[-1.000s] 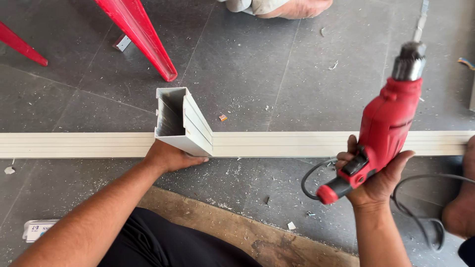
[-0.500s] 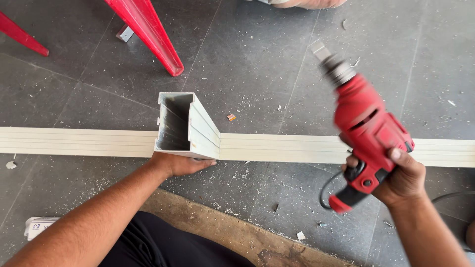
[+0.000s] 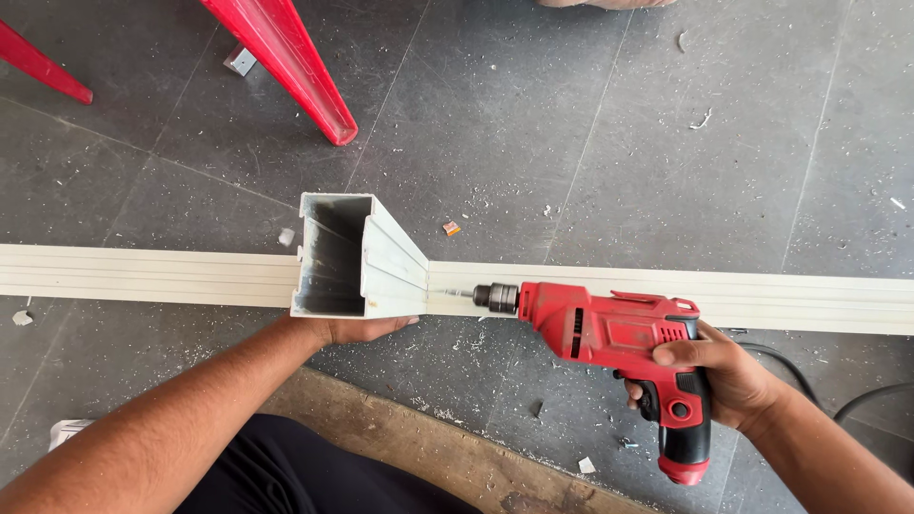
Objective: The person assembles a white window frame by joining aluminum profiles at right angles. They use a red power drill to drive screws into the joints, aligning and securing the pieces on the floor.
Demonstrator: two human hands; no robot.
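Centrally, the upright white channel section (image 3: 357, 255) stands on the long white profile (image 3: 666, 295), which lies flat on the grey tiled floor (image 3: 533, 133) with its long axis running left to right. The channel's own axis rises vertically, its open end toward the camera. The left hand (image 3: 354, 328) presses its near lower edge, fingers flat, not wrapped around. To its right, the red power drill (image 3: 619, 333) lies horizontal, parallel to the profile, its bit at the channel's right wall. The right hand (image 3: 728, 381) is closed around the drill's grip. Red chair legs (image 3: 286, 57) stand beyond.
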